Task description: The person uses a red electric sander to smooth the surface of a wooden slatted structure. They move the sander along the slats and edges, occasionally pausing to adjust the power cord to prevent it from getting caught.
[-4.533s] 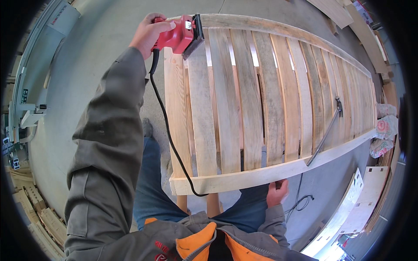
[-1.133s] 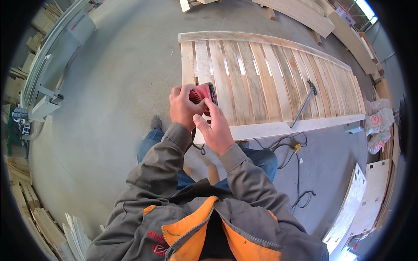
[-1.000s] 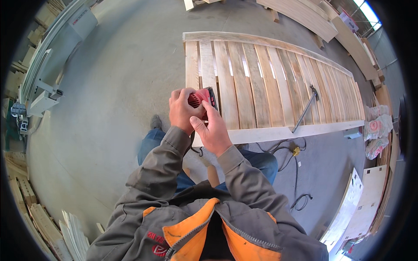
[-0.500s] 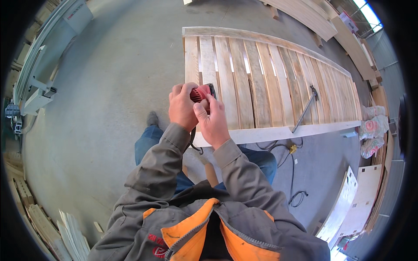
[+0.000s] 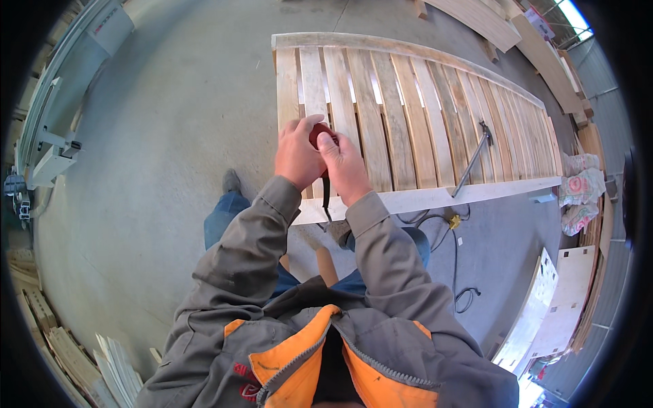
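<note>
Both my hands are closed around a small red corded power tool, which looks like a palm sander [image 5: 317, 134]. My left hand [image 5: 296, 155] wraps its left side, and my right hand [image 5: 346, 168] grips the right side with the thumb on top. A black cord [image 5: 326, 196] hangs down from it between my wrists. Much of the tool's body and its underside are hidden by my fingers. Beneath my hands is the near-left end of a long slatted wooden panel [image 5: 371, 129]. A hammer [image 5: 474, 162] lies across the slats farther right, its handle reaching the near rail.
A black cable with a yellow connector [image 5: 454, 222] lies on the floor by my right leg. Plastic bags [image 5: 582, 187] and leaning boards [image 5: 571, 289] line the right side. Stacked planks [image 5: 476, 24] lie at the back right. A machine [image 5: 58, 146] stands at the left.
The red tool has turned in my hands, so its vented side and dark edge show less. My right hand has shifted slightly right. The view has shifted a little over the panel.
</note>
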`<state>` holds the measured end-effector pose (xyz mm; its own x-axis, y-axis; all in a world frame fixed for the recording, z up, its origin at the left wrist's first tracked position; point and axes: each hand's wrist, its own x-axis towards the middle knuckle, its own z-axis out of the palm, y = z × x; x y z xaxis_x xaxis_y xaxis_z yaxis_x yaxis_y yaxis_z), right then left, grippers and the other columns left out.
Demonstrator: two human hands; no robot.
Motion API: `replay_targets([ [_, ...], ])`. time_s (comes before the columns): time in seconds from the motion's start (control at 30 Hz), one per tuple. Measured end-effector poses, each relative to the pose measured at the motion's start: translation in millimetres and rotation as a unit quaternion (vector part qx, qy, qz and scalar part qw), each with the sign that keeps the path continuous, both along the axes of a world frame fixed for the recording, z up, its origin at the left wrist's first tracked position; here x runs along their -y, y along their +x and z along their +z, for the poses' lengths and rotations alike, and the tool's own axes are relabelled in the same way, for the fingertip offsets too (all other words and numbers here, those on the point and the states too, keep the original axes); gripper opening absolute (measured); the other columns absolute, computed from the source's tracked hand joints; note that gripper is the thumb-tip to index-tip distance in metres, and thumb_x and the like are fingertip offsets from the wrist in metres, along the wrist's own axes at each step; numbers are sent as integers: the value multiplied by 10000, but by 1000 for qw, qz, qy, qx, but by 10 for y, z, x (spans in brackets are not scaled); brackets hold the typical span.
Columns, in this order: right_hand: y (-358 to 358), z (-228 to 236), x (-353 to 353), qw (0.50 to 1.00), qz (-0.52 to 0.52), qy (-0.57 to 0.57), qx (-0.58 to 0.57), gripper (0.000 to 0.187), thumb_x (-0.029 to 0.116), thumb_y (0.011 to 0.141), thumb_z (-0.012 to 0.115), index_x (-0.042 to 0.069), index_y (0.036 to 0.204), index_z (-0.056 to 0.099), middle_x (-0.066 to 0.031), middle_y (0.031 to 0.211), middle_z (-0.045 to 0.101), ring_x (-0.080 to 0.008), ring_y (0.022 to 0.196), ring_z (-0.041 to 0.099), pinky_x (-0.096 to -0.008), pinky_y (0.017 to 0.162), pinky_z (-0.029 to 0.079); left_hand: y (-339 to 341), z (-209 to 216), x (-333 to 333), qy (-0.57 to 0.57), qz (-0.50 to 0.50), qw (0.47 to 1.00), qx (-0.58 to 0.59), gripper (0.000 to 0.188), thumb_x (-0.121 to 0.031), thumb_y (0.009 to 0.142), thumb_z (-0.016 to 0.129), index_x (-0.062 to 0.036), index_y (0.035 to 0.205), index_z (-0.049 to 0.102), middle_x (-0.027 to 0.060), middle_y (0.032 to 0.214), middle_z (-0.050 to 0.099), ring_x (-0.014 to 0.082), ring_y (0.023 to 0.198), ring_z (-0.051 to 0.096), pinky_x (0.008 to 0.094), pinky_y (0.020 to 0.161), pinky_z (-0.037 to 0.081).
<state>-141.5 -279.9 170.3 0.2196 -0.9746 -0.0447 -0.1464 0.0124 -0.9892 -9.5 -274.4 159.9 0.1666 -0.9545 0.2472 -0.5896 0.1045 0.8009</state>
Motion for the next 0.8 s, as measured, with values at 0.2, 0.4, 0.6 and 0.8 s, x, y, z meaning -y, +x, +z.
replay_targets([
  [0.2, -61, -105, 146, 990, -34, -17, -135, 783, 580, 999, 664, -86, 1398, 558, -180, 1159, 700, -250, 1058, 686, -365, 905, 553, 165, 37, 63, 133, -91, 869, -467, 657, -15, 859, 569, -12, 1514, 520, 227, 1393, 600, 339, 1256, 618, 405, 1051, 536],
  [0.4, 142, 138, 187, 924, -8, -17, -381, 1101, 698, 853, 758, -82, 1541, 395, -310, 1353, 617, -420, 1224, 647, -445, 1025, 529, 373, 221, -33, 184, -91, 832, -515, 698, -24, 869, 475, 9, 1566, 437, 203, 1503, 524, 314, 1298, 584, 454, 993, 583],
  [0.6, 228, 144, 195, 909, 8, -45, -414, 884, 388, 735, 902, 6, 1429, 508, -262, 1270, 644, -406, 1172, 662, -445, 986, 554, 760, 124, -254, 131, -34, 878, -458, 539, -88, 928, 526, 0, 1458, 572, 162, 1491, 575, 267, 1226, 630, 406, 900, 592],
  [0.8, 233, 184, 377, 872, 71, -92, -476, 846, 249, 716, 804, 31, 1458, 462, -276, 1271, 604, -443, 1103, 681, -460, 955, 582, 1582, -79, -1073, 73, 132, 900, -409, 436, -198, 964, 570, -17, 1353, 650, 109, 1346, 673, 200, 1091, 652, 348, 781, 581],
])
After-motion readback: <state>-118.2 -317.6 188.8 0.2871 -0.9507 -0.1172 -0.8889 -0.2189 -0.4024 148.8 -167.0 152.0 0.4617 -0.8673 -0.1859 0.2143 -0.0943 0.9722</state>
